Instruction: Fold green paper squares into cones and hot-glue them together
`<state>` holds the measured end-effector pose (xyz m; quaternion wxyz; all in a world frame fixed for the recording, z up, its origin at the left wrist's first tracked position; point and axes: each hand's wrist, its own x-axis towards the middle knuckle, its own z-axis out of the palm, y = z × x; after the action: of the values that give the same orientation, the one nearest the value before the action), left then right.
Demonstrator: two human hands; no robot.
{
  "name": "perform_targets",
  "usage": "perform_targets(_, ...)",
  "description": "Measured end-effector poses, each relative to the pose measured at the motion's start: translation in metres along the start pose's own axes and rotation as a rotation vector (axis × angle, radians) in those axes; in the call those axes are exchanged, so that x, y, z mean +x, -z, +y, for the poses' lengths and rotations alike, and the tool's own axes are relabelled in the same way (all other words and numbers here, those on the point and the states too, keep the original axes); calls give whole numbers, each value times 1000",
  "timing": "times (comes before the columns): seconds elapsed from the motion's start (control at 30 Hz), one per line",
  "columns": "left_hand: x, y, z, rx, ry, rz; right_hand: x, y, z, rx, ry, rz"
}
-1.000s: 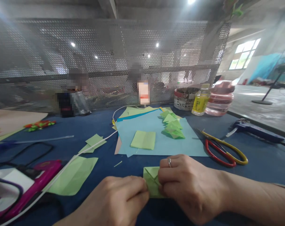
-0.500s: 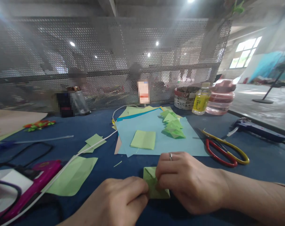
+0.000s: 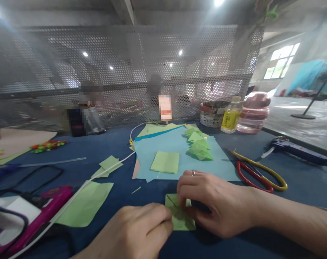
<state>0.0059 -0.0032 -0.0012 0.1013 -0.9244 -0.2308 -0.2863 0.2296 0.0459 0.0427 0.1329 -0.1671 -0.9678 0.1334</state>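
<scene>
two bare hands at work on a small, light-green folded paper square [image 3: 183, 223] lying on the dark-blue table [image 3: 122, 184].
the left hand [image 3: 145, 226], fingers drawn narrow together, holds the square's left edge; the right hand [image 3: 212, 201] curves over its upper right part, fingertips touching it, though whether they pinch a flap i cannot tell. just beyond, a flat light-green paper square [image 3: 165, 162] rests on light-blue paper sheets [image 3: 198, 172], with red-and-yellow-handled metal scissors [image 3: 246, 158] to the right.
</scene>
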Motion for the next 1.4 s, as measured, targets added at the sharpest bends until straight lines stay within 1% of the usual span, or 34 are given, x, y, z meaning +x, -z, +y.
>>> perform_targets(0.13,5,3,2,40,5,101,-1,-3,-5,16,-12,53)
perform_targets(0.2,7,6,3,62,42,70,-1,-6,-8,31,-30,76)
perform_targets(0.23,7,7,3,68,67,19,-1,-7,-10,37,-41,79)
perform_targets(0.27,7,7,3,66,89,5,-1,-8,-11,41,-50,78)
perform_targets(0.3,6,6,2,53,33,64,-1,-9,-11,43,-60,73)
perform_targets(0.33,4,5,1,50,45,32,-1,-10,-12,42,-63,65)
perform_targets(0.47,0,0,0,20,61,30,0,-11,-10,30,-59,37)
perform_targets(0.57,3,5,2,9,58,38,-1,-13,-9,35,-60,53)
perform_targets(0.6,5,7,4,18,61,16,-1,-14,-9,41,-64,62)
perform_targets(0.63,7,10,4,39,98,-35,-2,-15,-10,47,-68,72)
perform_targets(0.67,9,12,5,50,95,-36,-2,-16,-11,49,-72,81)
perform_targets(0.7,10,14,6,41,42,14,-2,-16,-11,48,-71,89)
perform_targets(0.77,10,16,6,42,33,26,-3,-18,-13,41,-53,94)
perform_targets(0.8,9,16,6,52,60,-12,-3,-18,-13,40,-43,94)
perform_targets(0.87,7,13,5,60,101,-51,-2,-18,-12,60,-36,93)
perform_targets(0.9,6,11,5,51,87,-42,-2,-18,-12,85,-38,88)
perform_targets(0.97,3,5,3,22,16,47,-2,-16,-11,138,-51,77)
perform_targets(1.03,1,0,1,2,-13,92,-1,-14,-9,182,-60,66)
perform_targets(1.13,3,1,0,-10,-30,130,-2,-13,-8,221,-67,70)
perform_targets(1.2,5,7,3,2,-16,111,-2,-15,-7,225,-80,96)
perform_targets(1.3,9,17,9,44,70,30,-2,-19,-5,226,-135,140)
perform_targets(1.4,11,21,14,50,108,11,-2,-23,-5,226,-180,166)
